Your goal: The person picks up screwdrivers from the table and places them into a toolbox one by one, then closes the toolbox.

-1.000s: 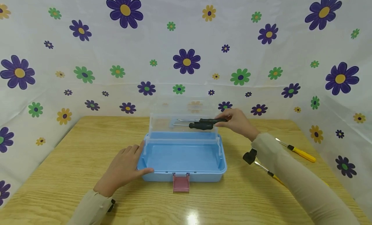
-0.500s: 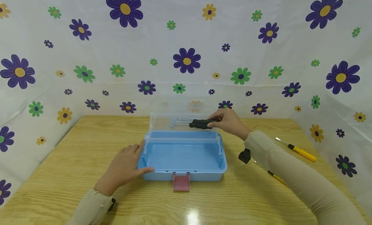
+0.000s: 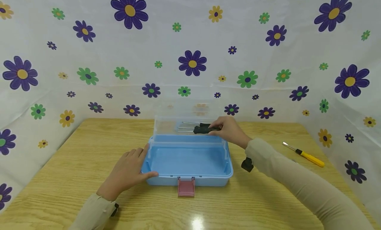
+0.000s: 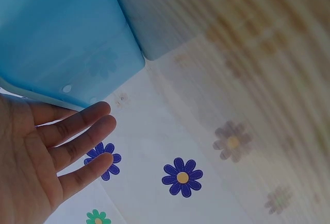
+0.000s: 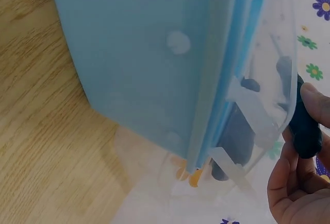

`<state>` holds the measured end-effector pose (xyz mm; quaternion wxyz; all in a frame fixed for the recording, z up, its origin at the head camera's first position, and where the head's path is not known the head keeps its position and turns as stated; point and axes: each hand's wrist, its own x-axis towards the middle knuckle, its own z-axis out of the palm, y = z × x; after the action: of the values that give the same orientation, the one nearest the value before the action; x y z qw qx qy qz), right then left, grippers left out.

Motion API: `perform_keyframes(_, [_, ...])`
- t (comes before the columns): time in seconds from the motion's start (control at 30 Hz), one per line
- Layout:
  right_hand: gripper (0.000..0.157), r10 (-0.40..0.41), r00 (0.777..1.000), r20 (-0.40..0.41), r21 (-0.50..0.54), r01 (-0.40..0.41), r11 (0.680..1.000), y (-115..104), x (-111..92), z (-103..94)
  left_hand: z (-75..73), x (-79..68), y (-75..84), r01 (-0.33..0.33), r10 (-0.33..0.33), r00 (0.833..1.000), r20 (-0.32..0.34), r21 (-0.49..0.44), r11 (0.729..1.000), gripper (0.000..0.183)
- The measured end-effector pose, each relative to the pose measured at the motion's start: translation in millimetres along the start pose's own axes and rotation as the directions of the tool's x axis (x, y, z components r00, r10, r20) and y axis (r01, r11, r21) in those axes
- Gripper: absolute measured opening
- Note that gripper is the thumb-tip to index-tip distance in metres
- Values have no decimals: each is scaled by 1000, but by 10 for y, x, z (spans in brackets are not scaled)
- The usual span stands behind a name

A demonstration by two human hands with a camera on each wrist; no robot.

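Note:
An open light-blue toolbox with a pink latch sits mid-table, its clear tray raised at the back. My left hand rests against the box's left side, thumb over the front corner, fingers straight along the wall; the left wrist view shows those fingers spread beside the blue box. Over the tray's right end, my right hand pinches the dark handle of a screwdriver between thumb and fingers. More dark-handled screwdrivers show blurred through the tray, their thin shafts pointing left in the head view.
A yellow-handled screwdriver lies on the wooden table at the right. The right sleeve covers part of the table there. A white flowered cloth hangs behind and at both sides.
My right hand has moved left and slightly down with the screwdriver, further over the tray. The right forearm now covers another yellow screwdriver seen before. My left hand and the box stay put.

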<state>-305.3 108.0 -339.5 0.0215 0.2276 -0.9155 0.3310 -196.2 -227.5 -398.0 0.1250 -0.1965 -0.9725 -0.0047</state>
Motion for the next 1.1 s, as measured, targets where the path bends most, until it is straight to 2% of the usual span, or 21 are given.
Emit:
perform_keyframes(0.23, [21, 1, 1000, 18, 6, -1, 1000, -17, -11, 51, -6, 1, 3, 2, -2, 1000, -1, 1, 1000, 103])
perform_keyframes(0.53, [26, 6, 999, 45, -43, -4, 999, 22, 13, 46, 6, -4, -7, -9, 9, 1000, -12, -6, 1000, 102])
perform_keyframes(0.9, [25, -41, 998, 45, -77, 45, 996, 84, 18, 16, -7, -3, -3, 3, -3, 1000, 3, -11, 1000, 102])
perform_keyframes(1.1, [24, -59, 997, 40, -137, 64, 989, 77, 12, 32, -6, 4, -6, 6, -6, 1000, 11, -5, 1000, 103])
